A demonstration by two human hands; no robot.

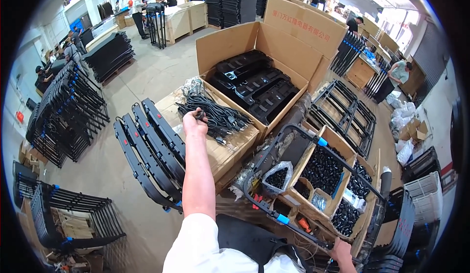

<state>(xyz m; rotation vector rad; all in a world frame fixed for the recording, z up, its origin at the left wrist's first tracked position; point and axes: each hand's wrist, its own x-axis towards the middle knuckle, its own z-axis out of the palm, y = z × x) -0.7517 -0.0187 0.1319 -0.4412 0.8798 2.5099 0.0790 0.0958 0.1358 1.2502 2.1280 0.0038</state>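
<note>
My left hand [195, 121] reaches out over a bundle of black power cords [223, 111] on a wooden crate top [169, 104]. Its fingers are closed on a dark cord end at the near edge of the bundle. At the lower right, my right hand [342, 252] grips the near end of a black tubular frame [264, 205] with blue sleeves. That frame lies tilted across the workbench, over a divided wooden parts box [291, 194].
Beyond the cords stands an open cardboard box [227, 38] holding black moulded housings [254, 82]. Several curved black frames [147, 150] lean left of the crate. The parts box holds small black parts [320, 172] and an orange-handled tool [304, 223]. People work farther off.
</note>
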